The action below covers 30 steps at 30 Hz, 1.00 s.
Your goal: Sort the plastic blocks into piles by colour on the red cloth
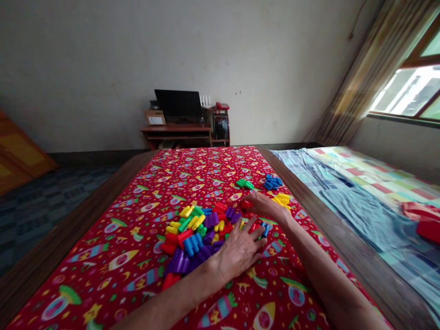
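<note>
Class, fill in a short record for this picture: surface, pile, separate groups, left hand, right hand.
Surface: red rocket-print cloth on a table
Pile: mixed coloured plastic blocks, mid-cloth
Separate groups: green blocks; blue blocks; yellow blocks, beyond the pile
Left hand: palm down, on the pile's right edge
Right hand: fingertips at a red block; grip unclear

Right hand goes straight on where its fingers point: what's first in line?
The red block at the fingertips of the right hand, likely already touched; past it, the mixed pile of blocks.
</note>
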Each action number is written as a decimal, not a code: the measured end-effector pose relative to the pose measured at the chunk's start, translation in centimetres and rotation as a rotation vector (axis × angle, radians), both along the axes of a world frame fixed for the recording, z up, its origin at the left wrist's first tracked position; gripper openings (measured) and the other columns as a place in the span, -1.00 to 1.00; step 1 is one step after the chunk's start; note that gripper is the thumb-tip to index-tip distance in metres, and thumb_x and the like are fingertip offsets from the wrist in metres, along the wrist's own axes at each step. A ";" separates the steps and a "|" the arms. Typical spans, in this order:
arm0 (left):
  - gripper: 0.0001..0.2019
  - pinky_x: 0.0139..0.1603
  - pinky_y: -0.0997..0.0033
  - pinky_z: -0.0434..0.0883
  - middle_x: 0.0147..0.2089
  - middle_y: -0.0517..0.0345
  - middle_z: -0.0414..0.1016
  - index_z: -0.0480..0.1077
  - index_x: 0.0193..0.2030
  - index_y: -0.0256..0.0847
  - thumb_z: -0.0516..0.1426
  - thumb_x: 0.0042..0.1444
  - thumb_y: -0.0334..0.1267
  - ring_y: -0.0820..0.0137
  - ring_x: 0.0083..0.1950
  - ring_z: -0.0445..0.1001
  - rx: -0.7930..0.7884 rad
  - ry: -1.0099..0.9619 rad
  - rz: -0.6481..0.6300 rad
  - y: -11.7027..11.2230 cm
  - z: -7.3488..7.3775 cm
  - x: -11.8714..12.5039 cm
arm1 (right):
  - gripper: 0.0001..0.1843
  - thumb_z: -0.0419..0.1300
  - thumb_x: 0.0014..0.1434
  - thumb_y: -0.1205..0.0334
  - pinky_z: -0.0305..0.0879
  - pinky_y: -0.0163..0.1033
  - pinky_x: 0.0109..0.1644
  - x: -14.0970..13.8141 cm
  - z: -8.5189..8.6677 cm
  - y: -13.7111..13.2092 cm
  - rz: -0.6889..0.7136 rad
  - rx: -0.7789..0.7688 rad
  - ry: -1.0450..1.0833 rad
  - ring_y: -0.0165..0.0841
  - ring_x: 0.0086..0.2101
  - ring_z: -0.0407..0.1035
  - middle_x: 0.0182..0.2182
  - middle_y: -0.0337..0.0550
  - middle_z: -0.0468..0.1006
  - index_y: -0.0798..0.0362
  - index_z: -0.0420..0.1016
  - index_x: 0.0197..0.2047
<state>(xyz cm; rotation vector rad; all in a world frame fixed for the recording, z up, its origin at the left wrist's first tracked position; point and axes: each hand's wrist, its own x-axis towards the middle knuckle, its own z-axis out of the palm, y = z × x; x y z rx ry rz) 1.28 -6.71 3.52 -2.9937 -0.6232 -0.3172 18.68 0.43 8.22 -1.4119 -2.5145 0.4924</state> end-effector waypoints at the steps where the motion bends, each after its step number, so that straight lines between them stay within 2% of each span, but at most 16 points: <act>1: -0.74 0.29 -0.14 0.10 0.24 0.16 0.34 0.37 0.07 -0.03 -0.02 0.33 -0.12 0.06 0.36 0.07 0.009 0.007 0.034 0.1 0.1 0.0 | -0.71 0.14 0.10 0.53 0.25 -0.35 -0.25 0.0 0.1 0.0 0.018 -0.003 -0.005 -0.41 -0.34 0.45 -0.33 -0.14 0.62 0.11 0.59 -0.16; 5: -0.74 0.25 -0.17 0.13 0.16 0.08 0.40 0.41 0.01 -0.06 -0.04 0.34 -0.14 0.01 0.28 0.19 0.048 0.000 0.190 0.2 0.7 -0.8 | -0.79 0.16 0.16 0.46 0.22 -0.34 -0.27 0.1 -0.2 0.1 0.017 0.030 -0.036 -0.39 -0.35 0.44 -0.33 -0.10 0.61 0.13 0.58 -0.17; 8: -0.72 0.27 -0.21 0.08 0.17 0.08 0.39 0.40 0.05 -0.03 -0.03 0.33 -0.11 0.02 0.26 0.21 0.074 -0.025 0.225 0.3 -0.1 -2.6 | -0.82 0.16 0.19 0.41 0.19 -0.33 -0.29 -0.1 -0.3 0.1 -0.012 0.150 -0.036 -0.37 -0.35 0.42 -0.33 -0.04 0.60 0.15 0.56 -0.17; 10: -0.70 0.31 -0.23 0.01 0.21 0.10 0.36 0.37 0.11 0.00 -0.04 0.33 -0.09 0.04 0.30 0.17 0.103 -0.052 0.234 0.3 -0.8 -4.2 | -0.82 0.16 0.19 0.42 0.17 -0.34 -0.30 -0.6 -0.1 0.0 0.026 0.200 0.004 -0.39 -0.36 0.40 -0.35 -0.05 0.59 0.15 0.56 -0.16; 13: -0.64 0.38 -0.17 -0.05 0.26 0.12 0.33 0.30 0.22 -0.02 -0.06 0.35 -0.09 0.10 0.34 0.13 0.160 -0.097 0.249 0.1 -1.1 -6.4 | -0.83 0.14 0.17 0.47 0.11 -0.39 -0.38 -1.7 0.4 -0.6 0.140 0.130 0.085 -0.47 -0.45 0.34 -0.44 -0.15 0.57 0.15 0.56 -0.23; 15: -0.62 0.41 -0.09 -0.05 0.26 0.11 0.34 0.26 0.25 -0.07 -0.07 0.36 -0.11 0.15 0.34 0.16 0.186 -0.134 0.271 0.0 -0.4 -7.4 | -0.83 0.13 0.17 0.48 0.09 -0.41 -0.42 -2.4 0.6 -1.0 0.195 0.060 0.114 -0.51 -0.49 0.30 -0.48 -0.20 0.54 0.15 0.56 -0.28; 17: -0.65 0.41 -0.03 0.00 0.20 0.09 0.41 0.31 0.20 -0.12 -0.08 0.37 -0.17 0.21 0.27 0.26 0.195 -0.165 0.297 0.2 0.8 -8.3 | -0.84 0.14 0.19 0.45 0.09 -0.42 -0.44 -2.9 0.6 -1.4 0.220 0.009 0.100 -0.51 -0.52 0.28 -0.49 -0.22 0.53 0.15 0.56 -0.26; 21: -0.73 0.34 -0.06 0.12 0.06 0.06 0.51 0.40 0.06 -0.15 -0.03 0.33 -0.29 0.22 0.12 0.41 0.196 -0.177 0.368 1.9 2.6 -9.6 | -0.79 0.23 0.18 0.31 0.17 -0.39 -0.39 -3.7 0.1 -1.9 0.231 -0.017 0.045 -0.44 -0.43 0.38 -0.37 -0.13 0.59 0.12 0.55 -0.10; 26: -0.79 0.18 0.09 0.33 0.00 0.01 0.54 0.45 -0.04 -0.19 0.06 0.26 -0.32 0.21 0.06 0.44 0.144 -0.236 0.390 3.9 3.1 -10.5 | -0.53 0.27 0.11 0.35 0.31 -0.28 -0.17 -4.9 -1.0 -2.4 0.262 0.049 0.019 -0.31 -0.22 0.45 -0.13 0.03 0.58 0.13 0.41 0.12; 28: -0.82 0.11 0.12 0.39 -0.07 0.02 0.56 0.47 -0.10 -0.20 0.06 0.26 -0.29 0.22 0.00 0.47 0.089 -0.274 0.384 4.3 3.4 -10.5 | -0.50 0.25 0.12 0.35 0.32 -0.28 -0.14 -5.1 -1.0 -2.5 0.314 0.037 0.058 -0.31 -0.20 0.45 -0.10 0.03 0.57 0.11 0.39 0.16; 30: -0.80 0.05 0.18 0.43 -0.15 0.05 0.57 0.49 -0.18 -0.18 0.03 0.28 -0.26 0.25 -0.07 0.50 0.013 -0.308 0.377 4.7 3.6 -10.5 | -0.57 0.25 0.14 0.31 0.31 -0.32 -0.20 -5.0 -0.6 -2.5 0.357 -0.018 0.098 -0.35 -0.26 0.46 -0.16 -0.05 0.59 0.08 0.44 0.11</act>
